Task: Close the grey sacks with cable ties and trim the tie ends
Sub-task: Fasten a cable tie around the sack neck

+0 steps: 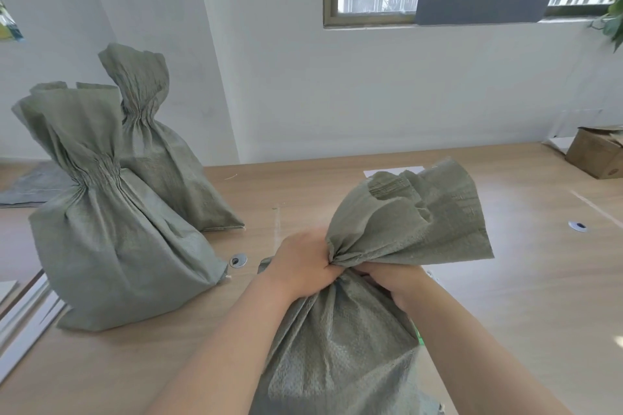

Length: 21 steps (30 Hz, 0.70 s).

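A head-worn camera looks down on a pale wooden worktop (pixel 505 296) where a person is closing grey woven sacks.

The front sack (pixel 337 347) stands at front centre, close to the person. Its neck is gathered into a tight bunch and its mouth flares up and to the right. The left hand (pixel 303 263) grips the neck from the left, fingers (pixel 322 274) curled hard round the cloth. The right hand (pixel 394 283) holds the same neck from the right, just under the flare. Its fingers tuck in beneath the fabric and are mostly hidden.

To the left stand two more sacks, the near sack (pixel 111 246) and the far sack (pixel 161 152) just behind it. Both necks are pinched into tight pleats, so these two seem already closed. The front sack looks only gathered, so tying it and trimming appear to remain.

No tie can be made out on any sack, so whether the ends are trimmed cannot be told. No cutter is in sight. A small green sliver (pixel 418 335) beside the right wrist is too small to identify. The front sack's base is cut off by the frame edge. A cardboard box (pixel 596 155) sits at the far right.
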Available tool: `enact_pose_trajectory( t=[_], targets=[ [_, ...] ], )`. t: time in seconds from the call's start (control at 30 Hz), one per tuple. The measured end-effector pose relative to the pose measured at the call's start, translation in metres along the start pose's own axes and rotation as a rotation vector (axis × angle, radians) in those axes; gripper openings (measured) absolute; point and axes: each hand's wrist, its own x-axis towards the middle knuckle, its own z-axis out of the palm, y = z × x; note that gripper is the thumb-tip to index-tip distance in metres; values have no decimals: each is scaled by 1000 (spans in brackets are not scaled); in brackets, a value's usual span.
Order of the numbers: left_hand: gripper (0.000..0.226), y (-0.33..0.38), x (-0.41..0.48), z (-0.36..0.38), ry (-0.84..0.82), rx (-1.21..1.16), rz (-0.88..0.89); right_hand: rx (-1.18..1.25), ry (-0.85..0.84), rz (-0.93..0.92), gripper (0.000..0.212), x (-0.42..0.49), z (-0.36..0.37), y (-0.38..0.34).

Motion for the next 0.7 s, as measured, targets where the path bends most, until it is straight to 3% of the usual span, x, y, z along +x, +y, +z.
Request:
enact_pose_trajectory(
  t=[0.27, 0.47, 0.57, 0.7],
  targets=[
    [39, 8, 17, -22, -262, 6, -40, -113, -7, -152, 22, -4, 1, 0],
    [42, 11, 30, -23, -402, -35, -170, -321, 94, -276, 12, -5, 2, 0],
    [49, 12, 38, -22, -428, -3, -234, -535, 116, -360, 28, -4, 3, -3],
    [56, 19, 51, -25, -483, 106, -266, -608, 118, -362, 32, -2, 4, -3]
  ],
)
